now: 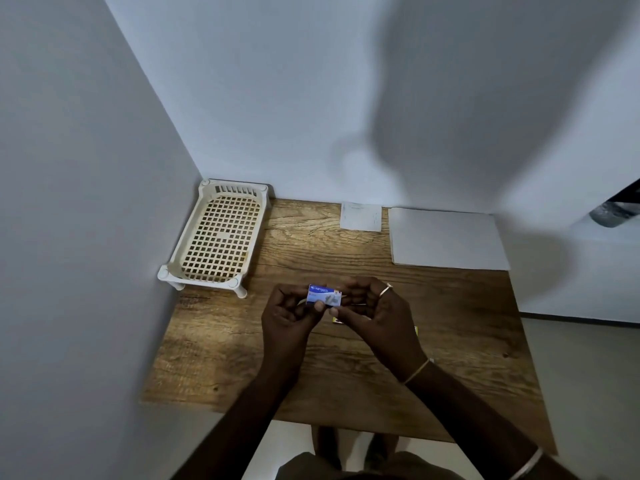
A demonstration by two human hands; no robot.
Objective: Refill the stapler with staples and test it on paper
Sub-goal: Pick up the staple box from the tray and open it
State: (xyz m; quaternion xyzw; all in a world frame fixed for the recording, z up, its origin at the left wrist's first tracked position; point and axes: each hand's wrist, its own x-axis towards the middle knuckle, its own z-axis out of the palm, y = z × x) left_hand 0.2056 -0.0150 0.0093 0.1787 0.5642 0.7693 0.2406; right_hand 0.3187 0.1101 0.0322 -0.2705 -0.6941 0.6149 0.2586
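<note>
- wall (86,168) stood at far left, plain and pale, meeting the back wall in a corner behind the table.
- cream lattice tray (221,233) sat on short legs at the table's back left corner, close against the wall; nothing visible inside it.
- wooden table (242,358) filled the middle of the view, grain running across, its left part bare.
- left hand (287,317) was raised above the table centre, fingers curled, thumb and fingertips pinching the left end of the staple box.
- staple box (323,295) was small, blue and white with printed lettering, held between both hands above the table, long side roughly level, not touching the surface.
- small paper slip (361,216) lay flat at the table's back edge, just left of the larger sheets, faint marks on it unreadable.
- right hand (374,313) closed on the right end of the staple box, thumb beneath, fingers curled over; whether the box's flap was open could not be told.
- ring (385,291) showed on a right-hand finger; thin bangle (417,370) circled the right wrist.
- a small yellow item (336,320) peeked out on the table under the right hand, mostly hidden; could not identify it.
- paper stack (446,239) of white sheets lay flat at the table's back right, edges squared, well apart from the hands.
</note>
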